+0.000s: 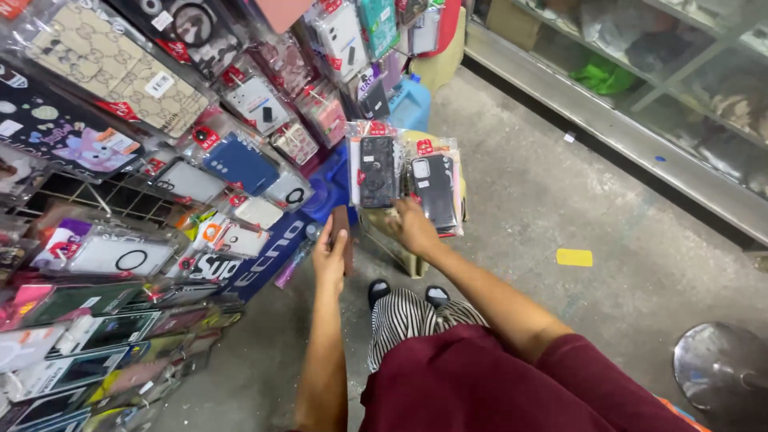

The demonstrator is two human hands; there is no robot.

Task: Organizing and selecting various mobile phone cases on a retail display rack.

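Note:
My left hand grips a slim brown phone-sized object, held upright near the rack of cases. My right hand is stretched forward and holds a fan of packaged phone cases in clear plastic bags, two of them black, with red tags at the top. Both arms reach out over my dark red shirt and striped trousers. The packets hang in front of a low yellowish stool.
A wire rack on the left is crowded with several bagged phone cases. A blue stool stands behind the packets. A glass display counter runs along the right. A round metal stool seat is at lower right, a yellow patch on the concrete floor.

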